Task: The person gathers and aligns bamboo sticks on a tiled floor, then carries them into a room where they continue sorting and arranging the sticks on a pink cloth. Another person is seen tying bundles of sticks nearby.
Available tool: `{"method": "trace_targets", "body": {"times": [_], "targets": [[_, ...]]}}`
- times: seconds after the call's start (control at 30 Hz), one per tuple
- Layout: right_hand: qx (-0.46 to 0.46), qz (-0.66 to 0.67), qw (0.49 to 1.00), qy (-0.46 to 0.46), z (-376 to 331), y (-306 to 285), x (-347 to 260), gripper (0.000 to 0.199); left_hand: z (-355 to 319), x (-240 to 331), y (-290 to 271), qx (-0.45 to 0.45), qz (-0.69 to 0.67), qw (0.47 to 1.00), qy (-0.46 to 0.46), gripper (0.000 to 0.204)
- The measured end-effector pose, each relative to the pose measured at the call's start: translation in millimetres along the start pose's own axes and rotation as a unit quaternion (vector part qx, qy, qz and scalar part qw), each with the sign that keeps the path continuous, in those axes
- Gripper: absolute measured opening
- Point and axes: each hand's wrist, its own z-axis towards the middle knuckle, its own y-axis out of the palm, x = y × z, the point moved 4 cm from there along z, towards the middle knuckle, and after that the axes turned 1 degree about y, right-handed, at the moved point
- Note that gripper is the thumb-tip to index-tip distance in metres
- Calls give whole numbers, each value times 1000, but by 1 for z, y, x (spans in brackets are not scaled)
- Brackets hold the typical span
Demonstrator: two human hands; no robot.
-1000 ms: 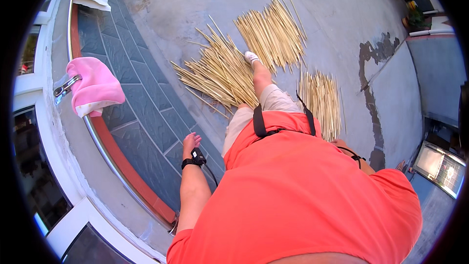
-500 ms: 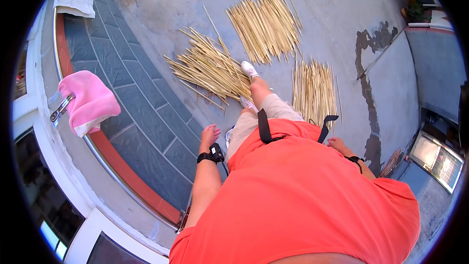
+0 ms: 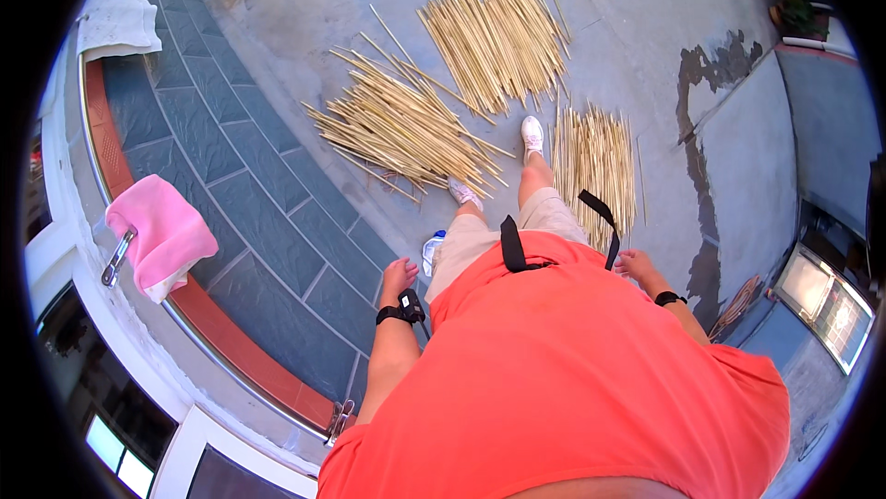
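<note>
My left hand (image 3: 399,276) hangs at my side with loosely bent fingers and holds nothing. A black strap with a small black device (image 3: 407,306) is around that wrist. On the other side, my right hand (image 3: 635,264) hangs beside my shorts, its fingers slightly apart and nothing in them; a black wristband (image 3: 669,299) sits behind it. Three groups of thin tan sticks lie on the concrete ahead: a crossed, untidy pile (image 3: 401,130) at left, a more even row (image 3: 494,37) at the far middle, and another row (image 3: 595,167) at right. Neither hand touches them.
My white shoes (image 3: 532,134) stand between the stick groups. To the left are dark tiles (image 3: 249,194) and a metal rail (image 3: 208,337) with a pink cloth (image 3: 161,231) and a white cloth (image 3: 118,24). A blue-and-white item (image 3: 432,252) lies by my left leg. Wet marks (image 3: 701,176) streak the concrete.
My right foot has stepped rightward, from beside the untidy pile to the space near the right row. Both hands have swung slightly at my sides, still holding nothing.
</note>
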Motion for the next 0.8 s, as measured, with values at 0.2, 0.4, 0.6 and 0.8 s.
{"method": "trace_targets", "body": {"times": [0.2, 0.4, 0.6, 0.8], "targets": [[15, -71, 997, 6, 62, -75, -47, 31, 11, 35, 56, 9, 12, 1000, 7, 37], [59, -91, 991, -80, 212, -186, -143, 28, 59, 114, 147, 13, 59, 998, 28, 31], [39, -148, 971, -186, 297, -209, -302, 28, 106, 235, 265, -21, 151, 979, 134, 33], [147, -335, 886, -286, 386, -194, -391, 35, 191, 319, 343, -28, 310, 918, 246, 46]]}}
